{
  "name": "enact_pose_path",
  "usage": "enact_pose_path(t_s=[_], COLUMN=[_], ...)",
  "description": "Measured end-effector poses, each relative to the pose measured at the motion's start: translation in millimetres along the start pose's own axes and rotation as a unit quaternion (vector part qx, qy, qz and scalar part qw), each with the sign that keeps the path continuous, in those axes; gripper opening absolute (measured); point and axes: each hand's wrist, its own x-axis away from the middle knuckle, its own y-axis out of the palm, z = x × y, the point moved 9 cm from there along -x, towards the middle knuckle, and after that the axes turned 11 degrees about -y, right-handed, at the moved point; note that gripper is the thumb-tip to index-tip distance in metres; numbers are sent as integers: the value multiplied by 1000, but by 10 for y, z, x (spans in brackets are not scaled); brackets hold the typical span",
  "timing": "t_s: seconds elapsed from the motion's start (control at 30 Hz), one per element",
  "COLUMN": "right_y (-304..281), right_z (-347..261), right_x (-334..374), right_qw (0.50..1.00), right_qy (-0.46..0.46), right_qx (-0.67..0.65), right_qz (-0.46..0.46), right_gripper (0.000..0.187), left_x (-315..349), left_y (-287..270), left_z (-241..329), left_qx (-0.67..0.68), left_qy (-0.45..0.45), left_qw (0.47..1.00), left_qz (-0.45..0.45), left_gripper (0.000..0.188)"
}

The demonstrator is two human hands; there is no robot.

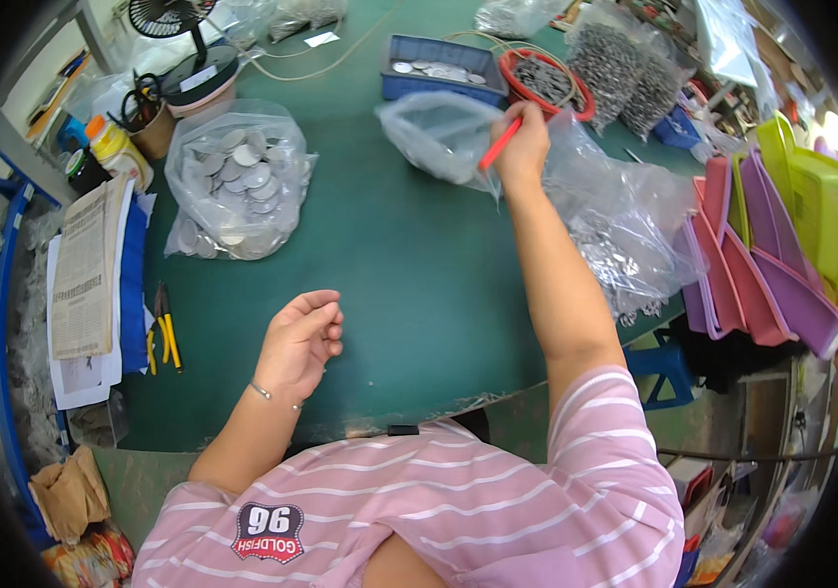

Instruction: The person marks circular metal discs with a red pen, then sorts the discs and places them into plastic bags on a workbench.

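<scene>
At the far side of the table, my right hand [525, 147] is closed around a slim red stick [500, 144]. The stick slants down to the left, and its kind is unclear. Right beside it lies a clear plastic bag [439, 137]. A second clear bag [625, 211] with small shiny metal pieces spreads under and beside my right forearm. My left hand [299, 341] hovers over the near part of the green table [409, 284], fingers curled in and thumb near the index finger. Nothing shows in it. A bag of round silvery discs [243, 176] sits beyond it.
At the back stand a blue tray [439, 86] with discs and a red basket [581, 98] of metal parts. Yellow-handled pliers [165, 333] and papers [86, 284] lie left. Stacked coloured bins [752, 245] are on the right. A small fan [172, 18] stands back left.
</scene>
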Motion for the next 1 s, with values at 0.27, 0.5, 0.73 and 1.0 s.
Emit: enact_pose_path(t_s=[0.27,0.5,0.73,1.0], right_y=[-923,-1968,-1903,-1590], right_z=[-647,-153,-484,-1003], right_x=[-161,417,466,637], right_qw=[987,909,992,947], right_qy=[-140,5,-49,-53], right_qx=[33,350,-118,-316], right_qz=[-73,-226,7,2], right_gripper=[34,37,24,28], left_x=[48,-14,77,1203], left_y=[81,103,366,1199], left_z=[-306,-508,-407,167], left_qx=[-32,-39,-129,-125], left_qy=[-6,-20,42,189], left_qw=[999,999,991,914], left_qz=[3,1,0,-337], left_gripper=[17,17,9,17])
